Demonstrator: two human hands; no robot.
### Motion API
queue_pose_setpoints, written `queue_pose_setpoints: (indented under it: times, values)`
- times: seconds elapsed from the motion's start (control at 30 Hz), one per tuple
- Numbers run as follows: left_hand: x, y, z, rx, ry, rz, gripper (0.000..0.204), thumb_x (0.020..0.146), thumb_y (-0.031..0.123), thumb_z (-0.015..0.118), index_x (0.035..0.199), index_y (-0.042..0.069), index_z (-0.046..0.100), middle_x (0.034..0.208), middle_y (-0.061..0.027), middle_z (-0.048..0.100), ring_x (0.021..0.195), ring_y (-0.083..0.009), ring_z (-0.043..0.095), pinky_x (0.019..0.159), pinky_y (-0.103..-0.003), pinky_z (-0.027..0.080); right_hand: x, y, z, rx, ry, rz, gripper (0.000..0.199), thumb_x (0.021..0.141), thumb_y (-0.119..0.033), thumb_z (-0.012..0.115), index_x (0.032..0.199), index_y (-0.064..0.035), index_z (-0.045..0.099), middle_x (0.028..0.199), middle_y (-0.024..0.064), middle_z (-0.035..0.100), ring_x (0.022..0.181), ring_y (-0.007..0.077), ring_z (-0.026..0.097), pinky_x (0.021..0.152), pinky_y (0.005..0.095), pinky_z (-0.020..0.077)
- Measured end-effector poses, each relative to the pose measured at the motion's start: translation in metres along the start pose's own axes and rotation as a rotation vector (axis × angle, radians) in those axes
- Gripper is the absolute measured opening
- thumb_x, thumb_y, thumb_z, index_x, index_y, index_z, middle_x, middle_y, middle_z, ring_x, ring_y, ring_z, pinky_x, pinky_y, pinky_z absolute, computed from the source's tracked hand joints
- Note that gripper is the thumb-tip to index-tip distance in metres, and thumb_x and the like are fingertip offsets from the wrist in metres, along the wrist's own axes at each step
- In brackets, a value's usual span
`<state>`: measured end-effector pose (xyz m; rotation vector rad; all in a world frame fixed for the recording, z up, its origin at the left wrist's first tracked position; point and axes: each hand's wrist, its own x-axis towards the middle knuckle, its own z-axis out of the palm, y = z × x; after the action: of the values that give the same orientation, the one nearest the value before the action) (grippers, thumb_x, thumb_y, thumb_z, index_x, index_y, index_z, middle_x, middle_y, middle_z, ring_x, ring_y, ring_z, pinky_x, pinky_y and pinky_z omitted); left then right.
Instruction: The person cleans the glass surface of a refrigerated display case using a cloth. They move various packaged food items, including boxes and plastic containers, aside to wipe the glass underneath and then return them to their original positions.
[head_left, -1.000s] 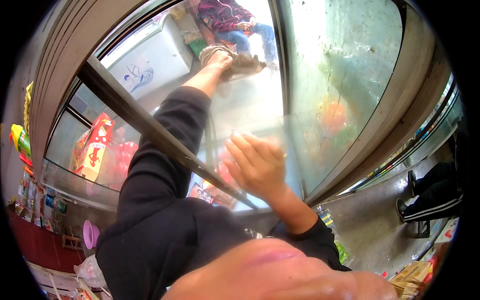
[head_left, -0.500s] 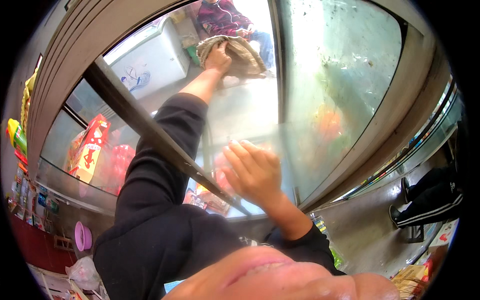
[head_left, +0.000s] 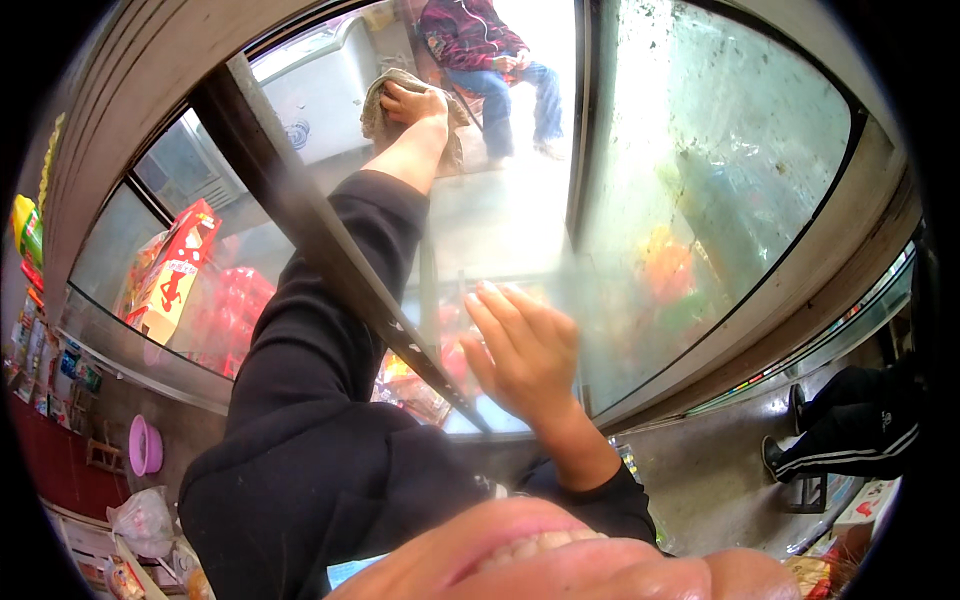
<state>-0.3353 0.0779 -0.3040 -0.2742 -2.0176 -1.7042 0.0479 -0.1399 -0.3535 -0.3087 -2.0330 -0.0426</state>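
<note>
My left hand (head_left: 414, 104) is closed on a greenish-brown cloth (head_left: 450, 150), bunched under its fingers at the upper part of a glass pane. The black-sleeved left arm (head_left: 365, 250) stretches far forward, passing behind a dark metal frame bar (head_left: 330, 240). Lower and to the right, my right hand (head_left: 525, 350) is held up with its fingers extended, close to the glass, and nothing shows in it. Whether its palm touches the pane cannot be made out.
A smeared glass panel (head_left: 720, 160) stands at right. Red packages (head_left: 240, 310) and a red-and-yellow box (head_left: 175, 285) sit behind glass at left. Beyond the pane are a white chest (head_left: 320, 90) and a seated person (head_left: 480, 50). Another person's legs (head_left: 850, 425) are at right, a pink basin (head_left: 145, 445) lower left.
My left hand has moved the cloth to the left against the scene, and the cloth now looks more bunched. My right hand remains raised with fingers extended. The whole view has shifted slightly.
</note>
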Motion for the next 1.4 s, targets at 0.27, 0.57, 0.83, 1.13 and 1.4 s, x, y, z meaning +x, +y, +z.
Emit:
queue_pose_setpoints:
  times: [0.27, 0.57, 0.83, 1.13, 1.4]
  values:
    - [-0.016, 0.037, 0.009, -0.274, -0.358, 0.381, 0.083, 0.066, 0.01, 0.064, 0.141, 0.001, 0.031, 0.141, -0.0264, 0.029, 0.129, -0.0422, 0.033, 0.111, -0.043, 0.025, 0.001, 0.001, -0.001, 0.025, -0.027, 0.033, 0.029, 0.082, -0.023, 0.064, 0.109, -0.0108, 0.065, 0.111, 0.0024, 0.065, 0.102, 0.0197, 0.06, 0.086, 0.0339, 0.0378]
    - [-0.024, 0.026, 0.015, -0.067, -1.145, 0.854, 0.075, 0.071, 0.006, 0.055, 0.143, 0.002, 0.033, 0.138, -0.0241, 0.043, 0.132, -0.0339, 0.038, 0.111, -0.034, 0.029, 0.001, -0.004, 0.0, -0.009, -0.008, 0.002, 0.028, 0.085, -0.029, 0.06, 0.105, -0.0106, 0.067, 0.109, 0.0017, 0.066, 0.101, 0.0156, 0.06, 0.088, 0.0308, 0.0341]
    - [-0.047, 0.009, 0.01, 0.272, -1.03, 1.288, 0.044, 0.068, 0.013, 0.065, 0.111, 0.013, 0.06, 0.113, -0.0105, 0.06, 0.109, -0.0284, 0.055, 0.088, -0.042, 0.043, 0.002, 0.001, -0.001, -0.01, 0.003, 0.034, 0.029, 0.081, -0.024, 0.063, 0.107, -0.0106, 0.066, 0.11, 0.0024, 0.065, 0.101, 0.0179, 0.06, 0.086, 0.0327, 0.0365]
    - [-0.018, 0.027, 0.011, 0.187, -0.227, 0.163, 0.089, 0.074, 0.026, 0.063, 0.147, 0.009, 0.016, 0.146, -0.0199, 0.023, 0.129, -0.0391, 0.029, 0.108, -0.049, 0.025, 0.001, 0.005, -0.003, -0.041, 0.008, 0.017, 0.029, 0.084, -0.03, 0.063, 0.104, -0.0095, 0.067, 0.109, 0.0029, 0.066, 0.102, 0.0159, 0.06, 0.086, 0.0309, 0.035]
    - [-0.008, 0.007, 0.006, -0.032, -0.103, -0.576, 0.106, 0.063, 0.044, 0.078, 0.145, 0.01, 0.02, 0.143, -0.0164, 0.032, 0.127, -0.0309, 0.041, 0.107, -0.04, 0.033, 0.002, 0.0, -0.004, -0.019, 0.019, 0.013, 0.028, 0.085, -0.029, 0.062, 0.103, -0.0095, 0.067, 0.108, 0.0024, 0.066, 0.102, 0.0155, 0.06, 0.086, 0.03, 0.0348]
